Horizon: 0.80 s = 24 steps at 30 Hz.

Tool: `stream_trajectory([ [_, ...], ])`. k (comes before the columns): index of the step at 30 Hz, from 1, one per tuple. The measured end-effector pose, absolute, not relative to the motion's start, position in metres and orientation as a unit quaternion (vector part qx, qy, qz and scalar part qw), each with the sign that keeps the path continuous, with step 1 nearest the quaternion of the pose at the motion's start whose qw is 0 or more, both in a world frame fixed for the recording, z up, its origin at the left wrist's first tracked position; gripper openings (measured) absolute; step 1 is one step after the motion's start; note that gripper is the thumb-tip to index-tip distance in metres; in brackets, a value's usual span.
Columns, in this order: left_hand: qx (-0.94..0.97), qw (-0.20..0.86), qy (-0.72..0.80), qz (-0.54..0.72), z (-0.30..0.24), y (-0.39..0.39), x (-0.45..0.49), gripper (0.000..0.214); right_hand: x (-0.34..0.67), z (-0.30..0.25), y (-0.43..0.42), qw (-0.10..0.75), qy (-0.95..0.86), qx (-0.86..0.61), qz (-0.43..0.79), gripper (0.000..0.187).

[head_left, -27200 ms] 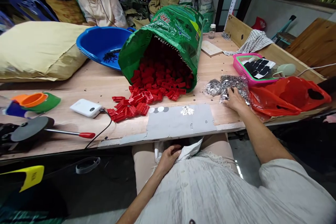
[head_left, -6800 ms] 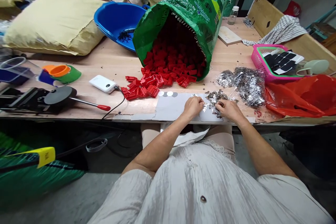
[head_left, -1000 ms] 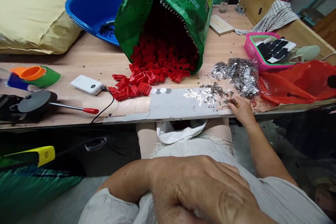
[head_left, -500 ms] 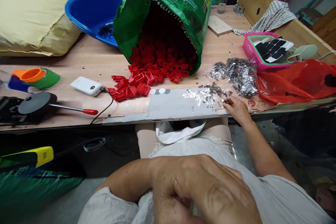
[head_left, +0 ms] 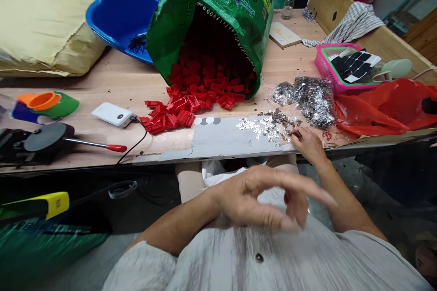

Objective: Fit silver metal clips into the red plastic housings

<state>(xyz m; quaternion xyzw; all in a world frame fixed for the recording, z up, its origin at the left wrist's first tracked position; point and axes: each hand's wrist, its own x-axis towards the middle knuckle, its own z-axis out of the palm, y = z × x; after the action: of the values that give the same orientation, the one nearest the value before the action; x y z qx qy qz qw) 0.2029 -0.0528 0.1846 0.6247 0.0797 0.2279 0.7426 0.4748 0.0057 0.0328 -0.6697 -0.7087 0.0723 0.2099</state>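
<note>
While the right hand has barely shifted, I see that the left hand has dropped away from the camera in the last half second and now shows smaller, over the shirt. It is blurred, its thumb and index finger apart, with nothing that I can make out between them. The right hand's fingertips are drawn together at the near right fringe of the loose metal pieces; I cannot tell whether they grip one. Those pieces lie spread over the right part of the gray sheet and onto the table beyond it. I judge that the sorting stays with the right hand for now, the left being off the table.

For moving, I have the bare left and near part of the sheet. The table's front edge runs just nearer, so pieces pushed this way could fall. The red parts bound the far left, while the bagged metal pieces and red plastic bag crowd the right.
</note>
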Motion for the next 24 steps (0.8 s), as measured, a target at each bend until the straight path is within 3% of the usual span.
stream_trajectory([
  [5,0.550,0.747,0.200,0.317,0.133,-0.014,0.227,0.041,0.477,0.033,0.007,0.209,-0.701,-0.678,0.076,0.016],
  [9,0.576,0.697,0.286,0.317,0.098,0.006,0.236,0.037,0.482,0.033,0.008,0.219,-0.687,-0.686,0.101,0.017],
  [14,0.711,0.501,0.406,0.282,0.074,0.018,0.246,0.027,0.495,0.034,0.008,0.217,-0.676,-0.693,0.128,0.016],
  [18,0.812,0.344,0.413,0.229,0.066,0.020,0.257,0.028,0.507,0.037,0.005,0.193,-0.666,-0.708,0.135,0.017],
  [24,0.860,0.249,0.395,0.206,0.057,0.015,0.260,0.027,0.517,0.038,0.002,0.169,-0.675,-0.708,0.121,0.017],
])
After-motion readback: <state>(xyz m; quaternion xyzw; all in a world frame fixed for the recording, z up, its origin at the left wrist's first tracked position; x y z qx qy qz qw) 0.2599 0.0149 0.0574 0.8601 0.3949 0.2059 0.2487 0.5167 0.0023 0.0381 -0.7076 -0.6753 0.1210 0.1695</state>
